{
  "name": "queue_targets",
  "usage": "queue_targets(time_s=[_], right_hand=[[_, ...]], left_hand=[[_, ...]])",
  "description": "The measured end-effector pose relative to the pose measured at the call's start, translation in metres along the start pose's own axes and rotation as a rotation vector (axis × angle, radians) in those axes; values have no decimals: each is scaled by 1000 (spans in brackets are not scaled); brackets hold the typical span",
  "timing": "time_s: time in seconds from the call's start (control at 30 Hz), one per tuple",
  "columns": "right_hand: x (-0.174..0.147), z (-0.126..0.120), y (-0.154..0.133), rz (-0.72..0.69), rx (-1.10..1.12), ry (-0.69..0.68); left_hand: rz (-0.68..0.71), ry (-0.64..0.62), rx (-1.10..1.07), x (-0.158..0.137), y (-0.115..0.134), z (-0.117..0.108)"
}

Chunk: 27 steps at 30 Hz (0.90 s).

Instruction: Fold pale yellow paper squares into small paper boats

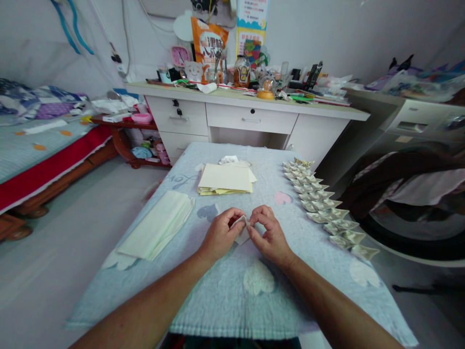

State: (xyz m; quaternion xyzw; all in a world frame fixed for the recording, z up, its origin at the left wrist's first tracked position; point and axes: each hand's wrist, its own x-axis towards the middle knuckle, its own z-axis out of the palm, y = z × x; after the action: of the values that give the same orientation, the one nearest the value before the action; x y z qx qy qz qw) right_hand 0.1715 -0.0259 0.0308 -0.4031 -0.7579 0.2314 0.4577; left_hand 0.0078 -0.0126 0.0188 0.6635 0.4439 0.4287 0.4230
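A small folded piece of paper [242, 236] is held over the middle of the cloth-covered table. My left hand [222, 231] pinches it from the left side, with thumb and fingers closed on it. From the right, my right hand [269, 233] grips its upper edge between thumb and fingertips. Parts of the paper are hidden behind the fingers. Beyond the hands lies a stack of cream and yellow paper sheets [224, 177]. To the left rests a pile of pale green paper [157, 225]. Folded paper boats [321, 203] stand in rows along the right side.
The table [214, 300] has a light blue patterned cloth. A crumpled white tissue [228, 159] lies behind the paper stack. Past the table stands a white desk [250, 118] crowded with small items. A washing machine [417, 118] is at the right, a bed [47, 155] at the left.
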Motion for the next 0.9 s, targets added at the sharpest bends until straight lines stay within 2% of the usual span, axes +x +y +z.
queue_targets(time_s=[0.17, 0.33, 0.5, 0.67, 0.8, 0.9], right_hand=[[-2, 2, -3, -55, -51, -52], [-1, -2, -5, -48, -1, -80], [1, -4, 3, 86, 137, -14], [0, 0, 9, 238, 240, -124], [-1, 2, 10, 289, 306, -143], [-2, 3, 10, 310, 370, -156]], left_hand=[[3, 62, 97, 0, 2, 0], [11, 33, 94, -1, 2, -1], [0, -6, -6, -1, 1, -3], [-54, -33, -158, -1, 1, -5], [-59, -45, -256, 0, -2, -5], [-59, -45, -233, 0, -4, -4]])
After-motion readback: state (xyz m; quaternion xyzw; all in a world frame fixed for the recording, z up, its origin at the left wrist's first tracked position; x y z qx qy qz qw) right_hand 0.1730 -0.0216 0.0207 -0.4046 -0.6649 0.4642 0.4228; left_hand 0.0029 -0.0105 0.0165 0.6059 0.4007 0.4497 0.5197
